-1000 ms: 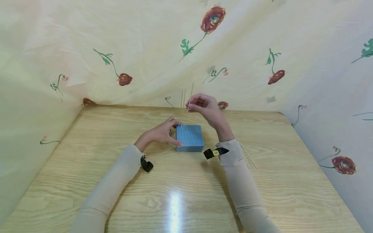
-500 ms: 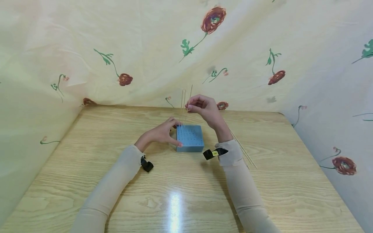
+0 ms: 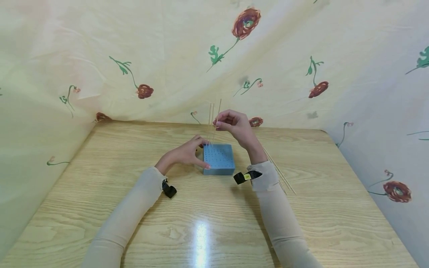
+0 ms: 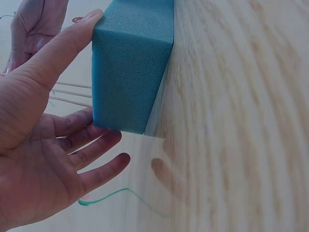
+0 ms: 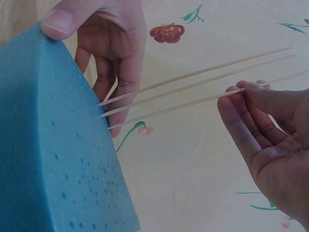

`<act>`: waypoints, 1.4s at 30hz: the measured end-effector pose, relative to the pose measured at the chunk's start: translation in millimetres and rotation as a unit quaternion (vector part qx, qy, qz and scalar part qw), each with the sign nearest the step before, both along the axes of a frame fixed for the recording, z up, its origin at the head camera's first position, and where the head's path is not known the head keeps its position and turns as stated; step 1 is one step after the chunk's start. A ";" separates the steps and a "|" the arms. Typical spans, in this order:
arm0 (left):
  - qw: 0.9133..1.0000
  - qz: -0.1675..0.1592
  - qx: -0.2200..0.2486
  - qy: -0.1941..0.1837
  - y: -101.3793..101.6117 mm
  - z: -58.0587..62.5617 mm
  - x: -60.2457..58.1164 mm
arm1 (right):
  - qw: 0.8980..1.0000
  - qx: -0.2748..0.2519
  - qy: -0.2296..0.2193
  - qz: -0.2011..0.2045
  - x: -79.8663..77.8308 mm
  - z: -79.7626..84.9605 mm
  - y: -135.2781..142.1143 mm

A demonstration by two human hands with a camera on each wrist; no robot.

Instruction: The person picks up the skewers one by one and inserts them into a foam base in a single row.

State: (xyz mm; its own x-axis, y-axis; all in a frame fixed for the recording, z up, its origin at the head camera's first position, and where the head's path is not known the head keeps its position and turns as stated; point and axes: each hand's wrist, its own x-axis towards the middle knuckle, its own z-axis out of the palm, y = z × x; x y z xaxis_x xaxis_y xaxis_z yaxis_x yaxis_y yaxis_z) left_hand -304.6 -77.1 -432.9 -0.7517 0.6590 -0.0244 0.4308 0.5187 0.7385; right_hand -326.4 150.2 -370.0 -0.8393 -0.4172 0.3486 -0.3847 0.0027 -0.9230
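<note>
A blue foam block (image 3: 219, 160) with rows of small holes in its top sits on the table. My left hand (image 3: 186, 152) holds it at its left side, thumb on the near edge and fingers at the far edge. Two thin wooden skewers (image 5: 193, 75) stand in the block's far left corner. Above them, my right hand (image 3: 236, 124) pinches a third skewer (image 5: 183, 105) between thumb and fingertips. That skewer leans slightly, and its lower tip meets the block's top beside the other two, as the right wrist view shows.
Several loose skewers (image 3: 283, 176) lie on the wooden table (image 3: 335, 208) to the right, partly hidden by the right forearm. A flower-patterned cloth (image 3: 181, 56) hangs behind the table and along both sides.
My right hand has come down slightly, bringing the pinched skewer's lower tip from above the block to its top. My left hand has kept its hold on the block.
</note>
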 end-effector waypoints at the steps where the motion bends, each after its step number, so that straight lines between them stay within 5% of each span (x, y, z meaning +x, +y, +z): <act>1: 1.000 -0.001 0.000 0.000 0.0 0.0 0.0 | 1.000 0.000 0.000 0.000 0.0 0.0 0.0; 42: 1.000 0.000 0.004 0.003 -0.2 -1.4 -0.3 | 1.000 0.006 0.012 0.003 -2.0 -1.9 -1.0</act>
State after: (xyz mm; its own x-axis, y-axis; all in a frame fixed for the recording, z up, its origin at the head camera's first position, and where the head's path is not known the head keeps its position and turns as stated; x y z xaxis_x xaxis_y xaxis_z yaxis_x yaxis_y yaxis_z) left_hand -304.9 -77.3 -434.3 -0.7516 0.6594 -0.0146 0.4350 0.5122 0.7406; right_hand -328.4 149.2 -372.0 -0.8282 -0.4263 0.3638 -0.4073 0.0120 -0.9132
